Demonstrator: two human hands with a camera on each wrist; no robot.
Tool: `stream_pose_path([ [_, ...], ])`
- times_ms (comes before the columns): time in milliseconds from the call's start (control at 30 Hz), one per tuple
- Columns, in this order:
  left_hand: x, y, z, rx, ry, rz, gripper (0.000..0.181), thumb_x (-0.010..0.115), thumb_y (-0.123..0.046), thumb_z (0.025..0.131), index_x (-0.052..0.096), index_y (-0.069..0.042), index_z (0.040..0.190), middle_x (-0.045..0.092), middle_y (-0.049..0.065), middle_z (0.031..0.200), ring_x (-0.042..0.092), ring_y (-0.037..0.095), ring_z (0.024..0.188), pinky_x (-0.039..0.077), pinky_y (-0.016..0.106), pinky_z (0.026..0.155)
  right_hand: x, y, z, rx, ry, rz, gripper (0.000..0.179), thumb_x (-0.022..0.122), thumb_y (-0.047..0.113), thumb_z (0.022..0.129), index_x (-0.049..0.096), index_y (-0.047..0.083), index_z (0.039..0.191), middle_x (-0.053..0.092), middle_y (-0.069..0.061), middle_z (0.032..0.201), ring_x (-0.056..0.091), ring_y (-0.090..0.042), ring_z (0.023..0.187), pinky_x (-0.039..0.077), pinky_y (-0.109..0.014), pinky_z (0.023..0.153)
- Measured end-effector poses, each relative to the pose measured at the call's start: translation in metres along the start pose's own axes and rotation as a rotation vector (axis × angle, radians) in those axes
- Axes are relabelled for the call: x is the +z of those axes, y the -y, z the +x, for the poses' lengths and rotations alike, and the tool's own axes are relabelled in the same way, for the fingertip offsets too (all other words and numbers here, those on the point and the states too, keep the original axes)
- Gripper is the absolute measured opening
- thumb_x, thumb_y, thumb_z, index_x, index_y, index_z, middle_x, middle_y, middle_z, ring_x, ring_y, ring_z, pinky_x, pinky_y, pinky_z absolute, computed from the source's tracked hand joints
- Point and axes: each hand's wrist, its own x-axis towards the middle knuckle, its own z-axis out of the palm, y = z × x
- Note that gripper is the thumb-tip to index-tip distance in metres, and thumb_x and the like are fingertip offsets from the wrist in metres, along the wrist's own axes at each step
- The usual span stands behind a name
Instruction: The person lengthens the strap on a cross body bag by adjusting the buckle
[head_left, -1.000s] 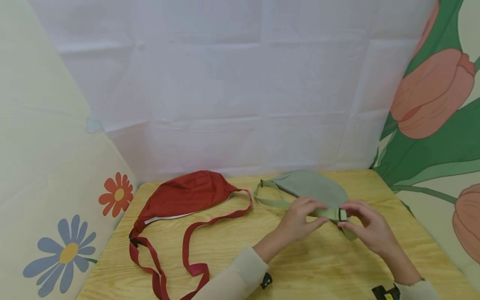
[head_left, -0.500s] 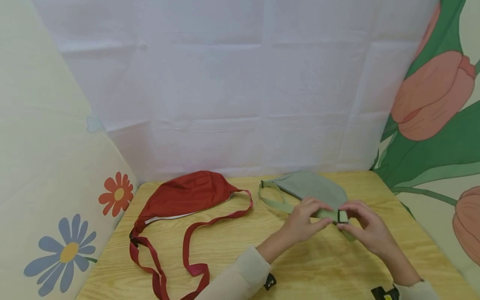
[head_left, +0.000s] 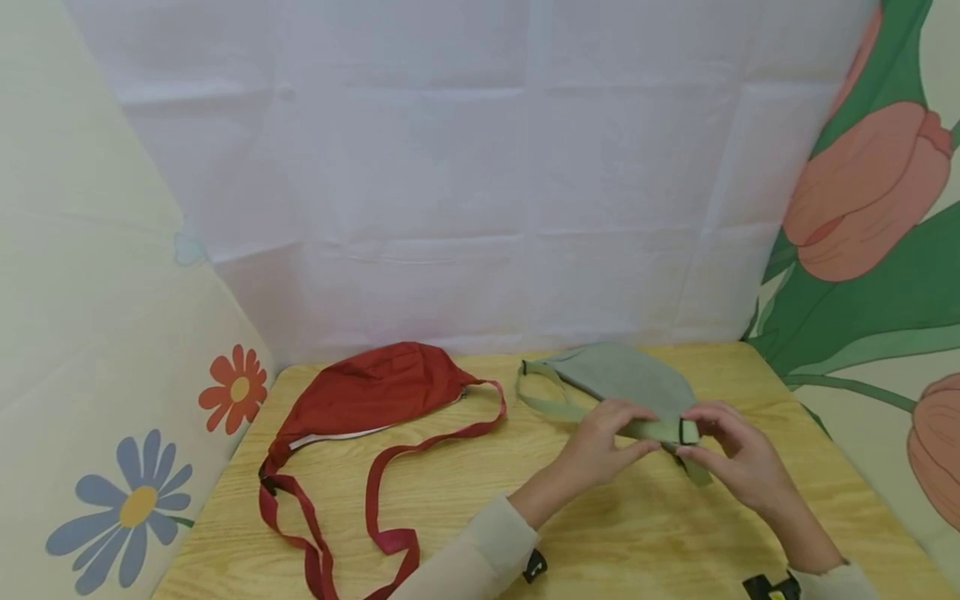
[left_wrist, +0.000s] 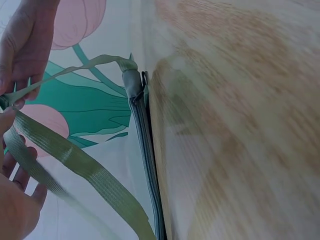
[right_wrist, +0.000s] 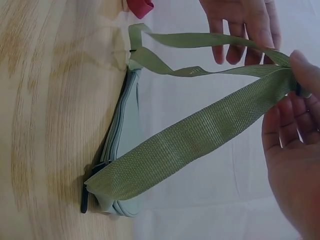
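Note:
A grey-green waist bag (head_left: 633, 375) lies at the back right of the table, its green webbing strap (right_wrist: 195, 140) raised in front of it. My left hand (head_left: 596, 446) pinches the strap between thumb and fingers, just left of a black slider buckle (head_left: 686, 431). Thumb and fingers of my right hand (head_left: 738, 458) pinch the strap at that buckle, where a short fold of webbing shows. In the right wrist view the right thumb (right_wrist: 305, 72) partly hides the buckle. Strap lengths run from the hands down to both ends of the bag.
To the left lies a red waist bag (head_left: 375, 392) with a white-edged zip, its long red strap (head_left: 371, 483) trailing to the front. A white sheet (head_left: 450, 208) hangs behind the wooden table (head_left: 615, 533). Flower-printed panels (head_left: 862, 333) stand at both sides.
My left hand slid slightly right along the strap towards the buckle, then back left. The buckle has shifted a little right. The red bag has stayed put.

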Motion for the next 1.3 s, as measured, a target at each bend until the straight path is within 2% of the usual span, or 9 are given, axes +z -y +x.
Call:
stream_pose_path([
  [100, 0.0005, 0.0007, 0.0002, 0.022, -0.025, 0.005, 0.033, 0.071, -0.024, 0.096, 0.067, -0.010, 0.126, 0.069, 0.002, 0.122, 0.061, 0.014, 0.115, 0.047, 0.019, 0.098, 0.0002, -0.0001, 0.0002, -0.004, -0.005, 0.019, 0.043, 0.068, -0.027, 0.078, 0.059, -0.013, 0.117, 0.058, -0.008, 0.115, 0.058, -0.007, 0.102, 0.049, -0.014, 0.088],
  [300, -0.0005, -0.0009, 0.0025, 0.107, -0.073, 0.036, 0.028, 0.074, -0.017, 0.094, 0.071, -0.009, 0.120, 0.072, 0.003, 0.115, 0.064, 0.017, 0.107, 0.048, 0.018, 0.095, 0.0027, -0.0023, 0.0010, -0.082, -0.011, 0.115, 0.048, 0.065, -0.031, 0.076, 0.059, -0.013, 0.120, 0.059, -0.011, 0.116, 0.058, -0.010, 0.100, 0.049, -0.016, 0.087],
  [433, -0.0006, -0.0026, 0.0037, 0.129, -0.087, 0.036, 0.026, 0.075, -0.015, 0.093, 0.072, -0.009, 0.117, 0.073, 0.003, 0.112, 0.064, 0.017, 0.105, 0.048, 0.017, 0.094, 0.0029, -0.0042, 0.0007, -0.095, -0.005, 0.139, 0.050, 0.064, -0.032, 0.076, 0.059, -0.012, 0.121, 0.059, -0.009, 0.118, 0.057, -0.010, 0.102, 0.049, -0.016, 0.087],
  [733, 0.0012, -0.0019, 0.0034, 0.095, -0.105, -0.044, 0.024, 0.075, -0.011, 0.091, 0.071, -0.007, 0.115, 0.071, 0.007, 0.112, 0.064, 0.019, 0.105, 0.048, 0.016, 0.092, 0.0034, -0.0044, 0.0011, -0.086, 0.029, 0.105, 0.045, 0.066, -0.031, 0.076, 0.055, -0.017, 0.118, 0.057, -0.005, 0.119, 0.055, -0.009, 0.101, 0.048, -0.015, 0.088],
  [900, 0.0018, -0.0034, 0.0059, 0.121, -0.102, -0.020, 0.025, 0.075, -0.013, 0.092, 0.071, -0.007, 0.116, 0.072, 0.006, 0.111, 0.064, 0.019, 0.105, 0.048, 0.017, 0.093, 0.0042, -0.0035, 0.0018, -0.070, 0.017, 0.087, 0.049, 0.066, -0.030, 0.076, 0.058, -0.010, 0.120, 0.057, -0.007, 0.119, 0.056, -0.008, 0.106, 0.046, -0.014, 0.090],
  [1000, 0.0019, -0.0034, 0.0058, 0.126, -0.097, -0.006, 0.030, 0.077, -0.016, 0.091, 0.071, -0.006, 0.119, 0.072, 0.006, 0.113, 0.063, 0.019, 0.106, 0.048, 0.017, 0.094, 0.0037, -0.0027, 0.0022, -0.063, 0.011, 0.081, 0.047, 0.066, -0.030, 0.077, 0.058, -0.012, 0.120, 0.057, -0.006, 0.118, 0.057, -0.008, 0.106, 0.047, -0.015, 0.091],
  [1067, 0.0019, -0.0027, 0.0047, 0.104, -0.075, 0.002, 0.036, 0.078, -0.018, 0.090, 0.069, -0.006, 0.123, 0.071, 0.006, 0.117, 0.063, 0.019, 0.109, 0.048, 0.018, 0.095, 0.0026, -0.0021, 0.0025, -0.048, 0.013, 0.062, 0.045, 0.066, -0.030, 0.077, 0.057, -0.014, 0.118, 0.057, -0.009, 0.116, 0.058, -0.007, 0.105, 0.049, -0.015, 0.090],
  [1167, 0.0016, -0.0010, 0.0022, 0.063, -0.033, 0.032, 0.045, 0.080, -0.022, 0.089, 0.066, -0.007, 0.129, 0.069, 0.005, 0.123, 0.061, 0.018, 0.114, 0.047, 0.020, 0.099, 0.0010, -0.0014, 0.0029, -0.026, 0.018, 0.039, 0.042, 0.067, -0.028, 0.078, 0.056, -0.016, 0.117, 0.056, -0.007, 0.116, 0.059, -0.007, 0.104, 0.050, -0.015, 0.089],
  [1300, 0.0012, 0.0008, -0.0014, 0.015, -0.025, 0.093, 0.042, 0.076, -0.025, 0.093, 0.064, -0.010, 0.131, 0.066, 0.002, 0.126, 0.059, 0.015, 0.118, 0.046, 0.020, 0.102, 0.0011, -0.0012, 0.0029, -0.013, 0.014, 0.045, 0.042, 0.067, -0.028, 0.078, 0.058, -0.014, 0.116, 0.057, -0.003, 0.115, 0.059, -0.009, 0.101, 0.050, -0.016, 0.088],
])
